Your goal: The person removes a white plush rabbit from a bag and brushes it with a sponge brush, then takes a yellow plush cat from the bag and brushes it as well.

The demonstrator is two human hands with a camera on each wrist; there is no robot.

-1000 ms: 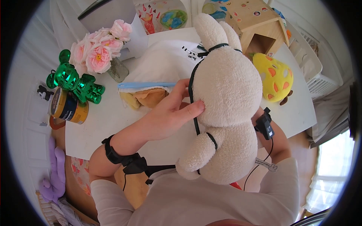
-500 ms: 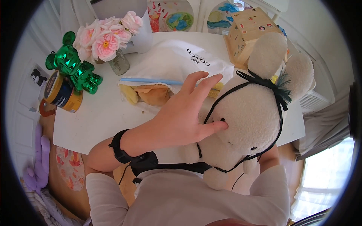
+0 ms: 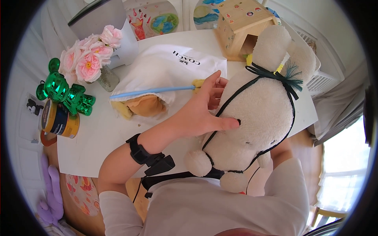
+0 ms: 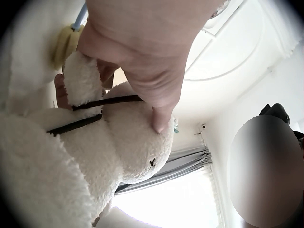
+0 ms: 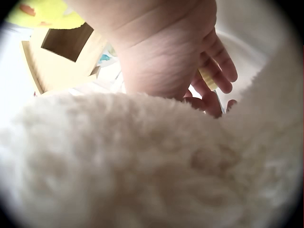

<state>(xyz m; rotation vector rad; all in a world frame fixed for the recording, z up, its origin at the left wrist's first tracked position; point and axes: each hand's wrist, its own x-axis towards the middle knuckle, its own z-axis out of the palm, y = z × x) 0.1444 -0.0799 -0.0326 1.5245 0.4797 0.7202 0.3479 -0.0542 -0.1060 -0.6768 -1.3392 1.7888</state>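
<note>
A cream plush bunny (image 3: 260, 114) with a dark cord round its head and a dark green bow tassel leans face-up in front of the person's chest. My left hand (image 3: 208, 112) grips the side of its head, thumb beside a black eye and fingers curled round the edge. The left wrist view shows that thumb (image 4: 161, 118) on the plush face and the other fingers near an ear or limb. Hidden behind the bunny in the head view, my right hand (image 5: 166, 57) lies against its back with fingers loosely extended in the right wrist view.
On the white table (image 3: 90, 145) lies a white drawstring bag (image 3: 157, 70) with tan plush showing at its mouth. Pink roses (image 3: 88, 63) in a glass vase, a green shiny bear figure (image 3: 65, 88) and a yellow tub (image 3: 59, 120) stand left. A wooden house (image 3: 240, 27) stands behind.
The bunny has turned from its back to its face, ears now to the upper right. My left fingers, spread half a second ago, have curled in at the head's edge.
</note>
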